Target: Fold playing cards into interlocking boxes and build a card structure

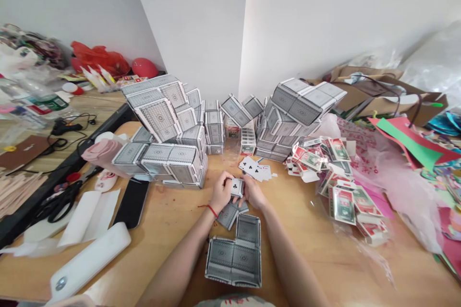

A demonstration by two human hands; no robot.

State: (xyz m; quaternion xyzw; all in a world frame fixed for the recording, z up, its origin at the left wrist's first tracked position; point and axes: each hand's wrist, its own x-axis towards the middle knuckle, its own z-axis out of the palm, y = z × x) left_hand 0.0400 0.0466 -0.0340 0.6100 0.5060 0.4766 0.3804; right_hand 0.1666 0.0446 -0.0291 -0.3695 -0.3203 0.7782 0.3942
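**Left hand** (pixel 220 193): curled almost shut, holding the left edge of a small pack of playing cards (pixel 236 187) with a club face on top; a red string bracelet (pixel 212 210) circles the wrist.

**Right hand** (pixel 254 193): closed on the pack's right edge, its fingers meeting the left hand's around it.

**Pack:** held just above the wooden table (pixel 169 235), between both hands.

**At 6 o'clock:** a flattened grey-patterned card box (pixel 228 215) lies just below the hands, and further out sits a larger group of grey-patterned card boxes (pixel 233 260).

**At 12 o'clock:** a fan of loose playing cards (pixel 254 169) lies face up, just beyond the hands.

**At 10 to 1 o'clock:** grey-patterned card boxes (pixel 162 129) are piled in tall, tilted stacks.

**At 3 o'clock:** red-and-green printed card boxes (pixel 340 201) lie heaped on clear plastic.

**At 8 to 9 o'clock:** a black phone (pixel 132 203), black-handled scissors (pixel 59 204) and a white case (pixel 88 261) lie well apart from the hands.
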